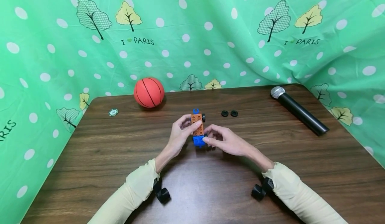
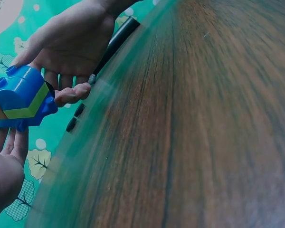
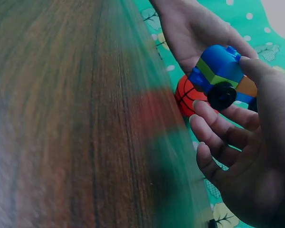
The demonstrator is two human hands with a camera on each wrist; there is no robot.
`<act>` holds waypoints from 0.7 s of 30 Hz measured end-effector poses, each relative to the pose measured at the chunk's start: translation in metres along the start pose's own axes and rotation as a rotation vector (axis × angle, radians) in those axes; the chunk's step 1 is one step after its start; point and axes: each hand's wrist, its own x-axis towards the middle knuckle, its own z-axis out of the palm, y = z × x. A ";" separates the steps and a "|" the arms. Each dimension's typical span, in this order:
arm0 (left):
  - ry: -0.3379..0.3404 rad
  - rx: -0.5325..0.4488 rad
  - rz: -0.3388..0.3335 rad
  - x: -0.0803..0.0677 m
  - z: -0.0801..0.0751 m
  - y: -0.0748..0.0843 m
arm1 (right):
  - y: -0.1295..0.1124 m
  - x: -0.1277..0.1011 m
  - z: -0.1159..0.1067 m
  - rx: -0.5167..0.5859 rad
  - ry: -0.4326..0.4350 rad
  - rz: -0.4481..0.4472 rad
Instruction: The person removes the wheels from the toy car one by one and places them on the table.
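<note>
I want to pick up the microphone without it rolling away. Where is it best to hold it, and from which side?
Probably the middle of the black handle of the microphone, taken from above with fingers and thumb on its two long sides. It lies flat on the table, slanted, with the silver head towards the far edge, and the round body may roll sideways. Nothing lies against it.

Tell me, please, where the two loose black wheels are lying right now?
In the head view the two loose black wheels lie side by side on the table, just right of the toy block car, between it and the microphone.
</note>
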 end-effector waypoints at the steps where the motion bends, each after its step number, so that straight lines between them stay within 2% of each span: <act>1: -0.003 -0.001 0.001 0.000 0.000 0.000 | 0.000 0.000 -0.001 -0.002 0.009 -0.002; 5: -0.014 0.002 0.000 0.000 0.001 0.000 | 0.001 -0.001 -0.002 0.013 0.069 -0.008; 15: -0.070 0.047 -0.010 0.000 0.002 0.000 | -0.001 0.007 0.004 0.089 0.314 -0.032; 21: -0.097 0.051 -0.013 0.000 0.002 -0.003 | -0.003 0.013 0.011 0.157 0.373 -0.042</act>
